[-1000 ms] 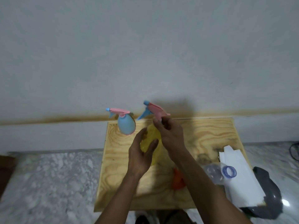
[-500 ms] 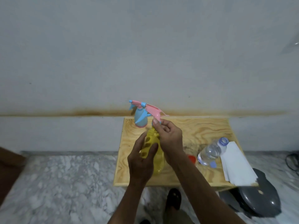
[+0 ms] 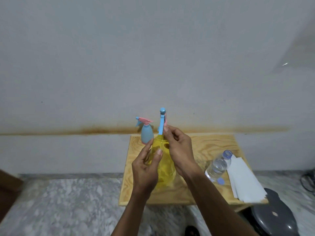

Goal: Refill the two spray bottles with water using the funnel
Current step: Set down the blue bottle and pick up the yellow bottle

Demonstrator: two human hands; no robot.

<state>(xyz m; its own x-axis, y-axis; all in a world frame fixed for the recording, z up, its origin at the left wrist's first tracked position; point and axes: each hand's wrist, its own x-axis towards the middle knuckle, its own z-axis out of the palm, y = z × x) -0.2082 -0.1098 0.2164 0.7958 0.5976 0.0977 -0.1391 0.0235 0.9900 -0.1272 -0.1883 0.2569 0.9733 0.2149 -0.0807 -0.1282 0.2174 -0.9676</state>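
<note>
A yellow spray bottle (image 3: 166, 169) stands upright on the wooden table (image 3: 201, 145). My left hand (image 3: 146, 169) wraps around its body. My right hand (image 3: 179, 147) grips the pink and blue spray head (image 3: 162, 123) at the bottle's neck. A blue spray bottle (image 3: 147, 134) with a pink head stands at the table's far left corner, apart from both hands. An uncapped clear water bottle (image 3: 219, 166) stands to the right, its blue cap (image 3: 220, 181) lying beside it. The funnel is hidden behind my right arm.
White paper sheets (image 3: 243, 181) lie along the table's right edge. A dark grey rounded object (image 3: 276, 217) sits on the marble floor at the lower right. A grey wall rises right behind the table.
The spray head has turned in my right hand; its nozzle now points away from me instead of to the left. The camera view has shifted, so the table appears further right.
</note>
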